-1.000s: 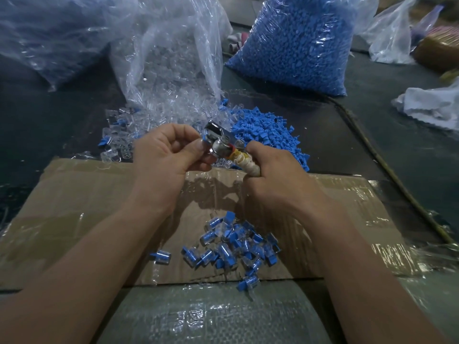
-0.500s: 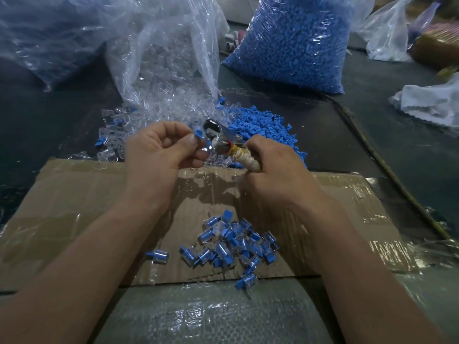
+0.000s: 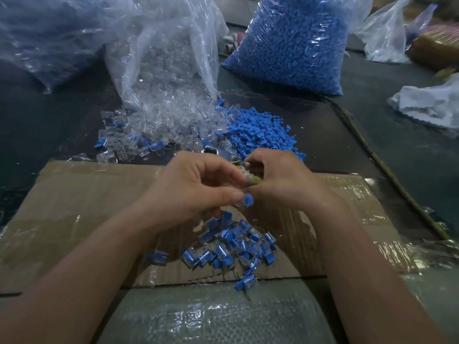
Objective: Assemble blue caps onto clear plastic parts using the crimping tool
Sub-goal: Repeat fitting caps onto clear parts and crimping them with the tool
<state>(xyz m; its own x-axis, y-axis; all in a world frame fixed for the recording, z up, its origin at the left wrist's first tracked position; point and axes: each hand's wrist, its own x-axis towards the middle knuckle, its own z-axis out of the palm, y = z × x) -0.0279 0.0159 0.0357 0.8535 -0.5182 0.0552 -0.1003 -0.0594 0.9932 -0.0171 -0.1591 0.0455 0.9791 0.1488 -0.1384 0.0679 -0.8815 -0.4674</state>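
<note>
I see the small blue-capped clear plastic piece (image 3: 248,200) right at the left hand's (image 3: 196,192) thumb tip, pinched against curled fingers. Just right of it, the right hand (image 3: 283,180) is wrapped around the tape-handled metal crimping tool (image 3: 251,178). Nearer lies a heap of finished capped pieces (image 3: 236,244) on taped brown cardboard (image 3: 74,207).

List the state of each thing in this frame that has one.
left hand: fingers curled, pinching a blue-capped piece
right hand: gripping the crimping tool; its jaws are hidden
clear-parts bag: open, parts spilling out
blue-caps bag: full, upright
finished pile: loose on the cardboard
white cloth: crumpled
</note>
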